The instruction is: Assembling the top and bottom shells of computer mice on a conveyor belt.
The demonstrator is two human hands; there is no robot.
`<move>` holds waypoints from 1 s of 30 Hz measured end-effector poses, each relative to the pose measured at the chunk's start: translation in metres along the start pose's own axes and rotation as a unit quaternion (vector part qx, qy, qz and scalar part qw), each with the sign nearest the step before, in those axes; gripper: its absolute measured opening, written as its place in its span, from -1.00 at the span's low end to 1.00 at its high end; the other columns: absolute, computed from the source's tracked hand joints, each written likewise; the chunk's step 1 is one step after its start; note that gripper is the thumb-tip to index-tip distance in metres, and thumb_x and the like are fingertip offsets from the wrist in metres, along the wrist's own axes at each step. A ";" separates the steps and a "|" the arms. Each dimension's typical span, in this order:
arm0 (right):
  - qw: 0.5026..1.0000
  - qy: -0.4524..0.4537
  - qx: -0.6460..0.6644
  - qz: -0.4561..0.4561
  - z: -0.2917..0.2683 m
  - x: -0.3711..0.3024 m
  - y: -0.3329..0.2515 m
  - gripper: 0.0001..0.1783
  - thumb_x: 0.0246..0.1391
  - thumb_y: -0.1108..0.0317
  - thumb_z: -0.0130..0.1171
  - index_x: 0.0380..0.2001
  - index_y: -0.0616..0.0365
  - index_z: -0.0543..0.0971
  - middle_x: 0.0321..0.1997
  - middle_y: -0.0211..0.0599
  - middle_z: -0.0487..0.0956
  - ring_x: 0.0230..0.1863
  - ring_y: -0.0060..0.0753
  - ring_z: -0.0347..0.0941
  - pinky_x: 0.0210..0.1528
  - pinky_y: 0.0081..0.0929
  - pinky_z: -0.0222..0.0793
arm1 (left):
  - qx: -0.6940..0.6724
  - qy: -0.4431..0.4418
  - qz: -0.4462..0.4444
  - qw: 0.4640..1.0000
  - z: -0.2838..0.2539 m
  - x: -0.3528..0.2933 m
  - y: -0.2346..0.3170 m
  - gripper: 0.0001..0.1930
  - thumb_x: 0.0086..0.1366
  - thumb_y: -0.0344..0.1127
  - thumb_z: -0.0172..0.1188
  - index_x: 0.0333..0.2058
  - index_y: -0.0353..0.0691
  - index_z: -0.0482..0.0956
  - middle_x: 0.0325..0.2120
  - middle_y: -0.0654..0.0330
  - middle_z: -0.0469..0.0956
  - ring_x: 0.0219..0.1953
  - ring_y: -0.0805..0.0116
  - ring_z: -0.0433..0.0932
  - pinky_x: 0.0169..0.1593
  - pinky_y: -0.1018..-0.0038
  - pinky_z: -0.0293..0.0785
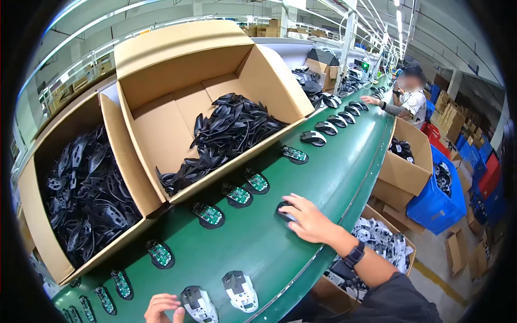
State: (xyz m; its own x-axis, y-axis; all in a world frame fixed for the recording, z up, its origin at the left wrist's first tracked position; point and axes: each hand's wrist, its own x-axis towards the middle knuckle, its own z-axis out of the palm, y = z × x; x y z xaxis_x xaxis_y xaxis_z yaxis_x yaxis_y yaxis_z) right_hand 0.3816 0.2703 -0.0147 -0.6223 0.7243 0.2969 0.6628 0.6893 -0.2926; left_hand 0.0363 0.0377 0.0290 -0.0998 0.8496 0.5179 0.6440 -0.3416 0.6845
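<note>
One dark mouse (pixel 282 211) sits on the green conveyor belt (pixel 258 245), under the person's right hand (pixel 302 218), whose fingers are bent and closed about it; one dark watch (pixel 355 254) circles that wrist; the left hand (pixel 163 308), at the lower edge, is loosely curled with a gap at the thumb and no visible hold on anything, nearest to the first of two black-and-white mice (pixel 199 304), though whether it touches cannot be told; the second (pixel 240 291) lies just to the right of that one; along the belt's left side at least eight mouse bases with green boards (pixel 209 215) form an uneven line, those in the lower left corner too small to count surely; farther up comes a row of at least five assembled mice (pixel 313 138); two large open cardboard boxes stand on the left, one (pixel 161 116) with a heap of black shells (pixel 231 126), the other (pixel 128 161) with more black parts (pixel 81 183); one co-worker (pixel 412 99) reaches an arm over the belt's far stretch; on the right are one blue bin (pixel 439 210) and one cardboard box (pixel 397 180), both with dark parts inside, and nearer, many pale parts (pixel 381 237).
</note>
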 end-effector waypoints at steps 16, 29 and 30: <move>0.994 0.104 0.009 -0.009 -0.053 0.136 0.195 -0.62 0.05 0.39 0.34 0.00 0.04 0.69 0.17 -0.11 0.59 0.20 -0.02 0.51 0.29 -0.23 0.39 | -0.115 0.161 -0.182 0.963 -0.005 -0.016 -0.057 -0.86 0.17 -0.62 0.22 -0.33 -0.31 0.45 -0.36 0.02 0.54 -0.21 0.09 0.56 -0.05 0.23 0.50; 0.997 0.056 0.030 0.033 -0.027 0.152 0.213 -0.63 0.16 0.38 0.25 0.05 0.15 0.63 0.18 -0.03 0.57 0.23 0.03 0.48 0.31 -0.22 0.35 | -0.164 0.274 -0.138 0.938 -0.058 -0.051 -0.046 -0.89 0.20 -0.43 0.17 -0.33 -0.26 0.42 -0.43 0.08 0.43 -0.30 0.13 0.42 -0.11 0.17 0.44; 0.994 0.086 0.021 0.065 -0.031 0.151 0.214 -0.65 0.15 0.40 0.26 0.02 0.21 0.63 0.14 -0.05 0.61 0.22 -0.01 0.50 0.30 -0.24 0.36 | -0.174 0.276 -0.145 0.934 -0.056 -0.053 -0.045 -0.88 0.21 -0.42 0.18 -0.33 -0.25 0.42 -0.43 0.09 0.43 -0.30 0.13 0.42 -0.11 0.17 0.44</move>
State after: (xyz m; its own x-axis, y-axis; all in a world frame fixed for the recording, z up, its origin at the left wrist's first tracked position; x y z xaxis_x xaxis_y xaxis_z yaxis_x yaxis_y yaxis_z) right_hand 0.4422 0.5272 -0.0042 -0.4504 0.7960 0.4043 0.7121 0.5934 -0.3752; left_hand -0.0301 -0.0145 -0.0001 -0.6695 0.6235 0.4038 0.2521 -0.3206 0.9131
